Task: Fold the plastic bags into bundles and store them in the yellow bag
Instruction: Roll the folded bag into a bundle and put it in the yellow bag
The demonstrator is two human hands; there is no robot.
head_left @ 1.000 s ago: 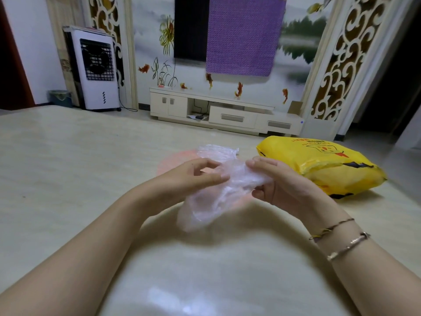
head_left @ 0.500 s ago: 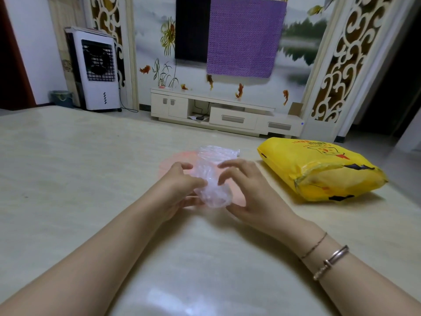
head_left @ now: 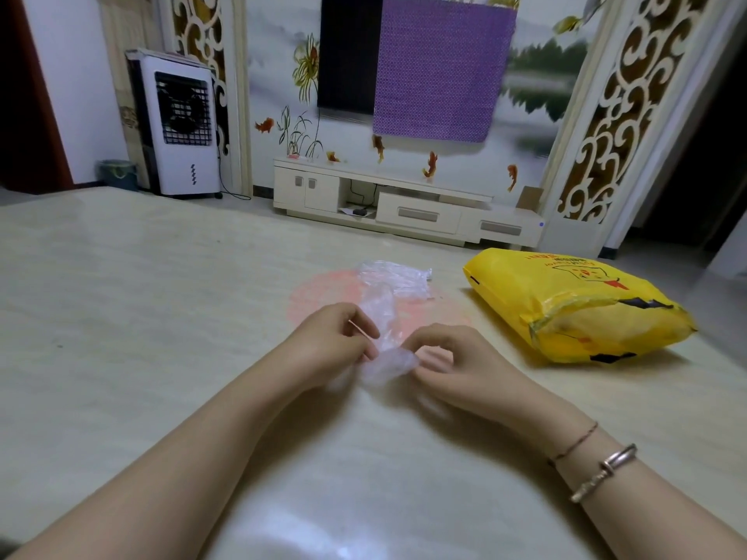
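Pinching a clear plastic bag (head_left: pixel 384 329) between them, both hands meet low over the pale counter (head_left: pixel 121 317). The left hand (head_left: pixel 329 345) curls its fingers round the bag's middle, while the right hand (head_left: pixel 448 357) grips the crumpled near end just beside it. The bag's far end trails away onto a pink patch (head_left: pixel 319 293) on the counter. To the right, apart from the hands, the yellow bag (head_left: pixel 566 305) lies on its side. 2 bracelets (head_left: pixel 602 470) circle the right wrist.
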